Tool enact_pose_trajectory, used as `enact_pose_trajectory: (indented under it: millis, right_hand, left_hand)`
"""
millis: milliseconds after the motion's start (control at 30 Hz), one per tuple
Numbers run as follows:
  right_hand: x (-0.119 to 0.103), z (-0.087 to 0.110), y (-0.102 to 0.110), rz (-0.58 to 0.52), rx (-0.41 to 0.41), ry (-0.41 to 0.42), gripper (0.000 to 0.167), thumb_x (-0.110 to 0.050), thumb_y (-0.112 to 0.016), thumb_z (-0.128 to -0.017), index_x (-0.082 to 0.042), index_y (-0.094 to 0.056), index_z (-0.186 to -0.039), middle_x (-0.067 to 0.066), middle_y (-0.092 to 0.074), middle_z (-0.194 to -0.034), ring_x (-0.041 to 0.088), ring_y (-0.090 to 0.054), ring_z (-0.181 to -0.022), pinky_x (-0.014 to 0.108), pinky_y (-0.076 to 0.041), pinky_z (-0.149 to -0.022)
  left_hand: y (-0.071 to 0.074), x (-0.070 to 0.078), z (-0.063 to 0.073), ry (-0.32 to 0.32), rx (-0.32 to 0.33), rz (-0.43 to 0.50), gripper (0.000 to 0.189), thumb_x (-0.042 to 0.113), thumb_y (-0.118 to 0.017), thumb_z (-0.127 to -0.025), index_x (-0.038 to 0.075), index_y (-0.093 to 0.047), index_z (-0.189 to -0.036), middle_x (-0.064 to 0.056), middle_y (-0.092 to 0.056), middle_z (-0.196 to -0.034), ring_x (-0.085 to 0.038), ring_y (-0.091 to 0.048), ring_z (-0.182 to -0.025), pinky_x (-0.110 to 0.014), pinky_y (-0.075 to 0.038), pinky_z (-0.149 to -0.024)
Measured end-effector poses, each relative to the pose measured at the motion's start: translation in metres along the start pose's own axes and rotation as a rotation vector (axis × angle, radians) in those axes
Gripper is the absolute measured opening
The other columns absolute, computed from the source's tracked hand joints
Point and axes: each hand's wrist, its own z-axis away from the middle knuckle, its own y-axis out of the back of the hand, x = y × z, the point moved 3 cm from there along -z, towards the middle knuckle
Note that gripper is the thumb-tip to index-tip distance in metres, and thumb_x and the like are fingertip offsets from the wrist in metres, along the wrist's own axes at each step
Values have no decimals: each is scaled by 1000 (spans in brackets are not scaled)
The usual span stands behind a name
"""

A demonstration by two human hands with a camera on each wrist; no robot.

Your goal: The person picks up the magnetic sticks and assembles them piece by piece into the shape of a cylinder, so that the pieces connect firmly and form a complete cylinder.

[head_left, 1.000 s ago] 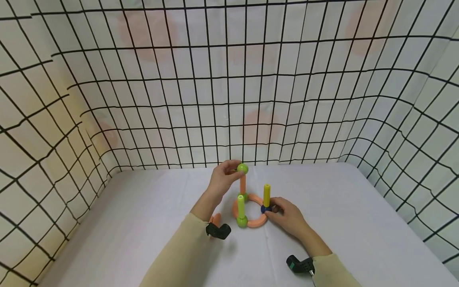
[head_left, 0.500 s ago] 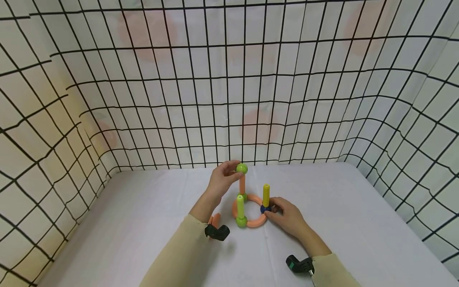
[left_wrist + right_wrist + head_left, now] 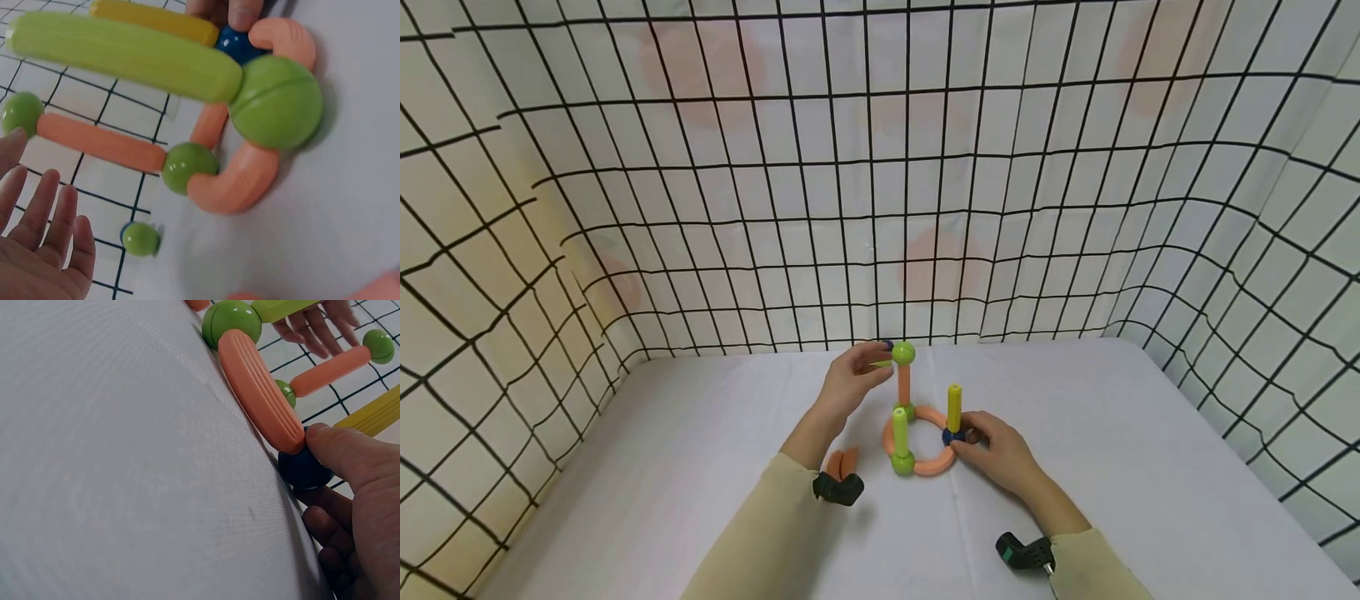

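Note:
A ring of curved orange pieces (image 3: 934, 467) joined by balls lies on the table, with rods standing up from it. My right hand (image 3: 1000, 454) pinches the dark blue ball (image 3: 305, 467) at the ring's right side, under the yellow rod (image 3: 954, 408). A lime rod (image 3: 900, 433) rises from the front green ball (image 3: 902, 462). At the back, an orange rod (image 3: 904, 386) carries a green ball (image 3: 903, 353) on top. Beside that top ball is my left hand (image 3: 848, 379), its fingers extended and nothing held; the thumb tip is right at the ball in the left wrist view (image 3: 22, 115).
Two loose orange pieces (image 3: 842, 463) lie left of the ring, near the left wrist camera (image 3: 839, 489). Behind the left hand is a green and blue ball (image 3: 140, 239), mostly hidden in the head view. A black grid (image 3: 925, 208) covers the walls around the white table (image 3: 700, 467).
My left hand has let go of the top green ball and shifted slightly left, its fingers spreading. The right hand keeps its grip on the blue ball.

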Motion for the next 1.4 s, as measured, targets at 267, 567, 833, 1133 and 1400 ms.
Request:
enact_pose_trajectory:
  millis: [267,567,833,1133,1400]
  right_hand:
    - [2,0,0,1,6,8,34,-23,-76,-89,-16,-68,-121,-3,-69,-108,10,-57,-89,31,-48,-82]
    - [5,-2,-3,8,-3,-2,35,-25,-76,-89,-16,-67,-122,-2,-69,-109,9,-57,-89,32,-48,-83]
    - [4,-1,-1,5,8,-3,35,-25,-76,-89,-16,-67,-122,-2,-69,-109,9,-57,-89,32,-48,-83]
    - [4,-1,-2,4,4,7,36,-25,-76,-89,-16,-67,-123,-2,-69,-109,9,-57,-89,31,-48,-82]
    - [3,-1,-1,7,2,19,37,-25,-76,-88,-15,-67,-123,-2,-69,-109,10,-57,-88,30,-48,-82]
  left_hand:
    - [12,-17,-13,84,90,-45,44,13,-69,-93,18,-60,-136,-6,-66,-132,-24,-62,-120,-43,-50,-103]
    - [14,-31,-33,100,164,-120,41,9,-68,-93,8,-61,-133,-10,-66,-131,-27,-61,-121,-42,-49,-103]
    - [8,-41,-51,156,132,-158,39,11,-68,-93,14,-63,-131,-13,-60,-138,-30,-56,-127,-45,-45,-107]
    - [0,-47,-60,193,149,-283,44,15,-71,-89,22,-64,-132,-13,-54,-146,-35,-46,-136,-51,-37,-112]
    - [-7,-44,-62,244,111,-479,45,28,-69,-91,37,-62,-134,-6,-55,-147,-38,-39,-136,-60,-29,-110]
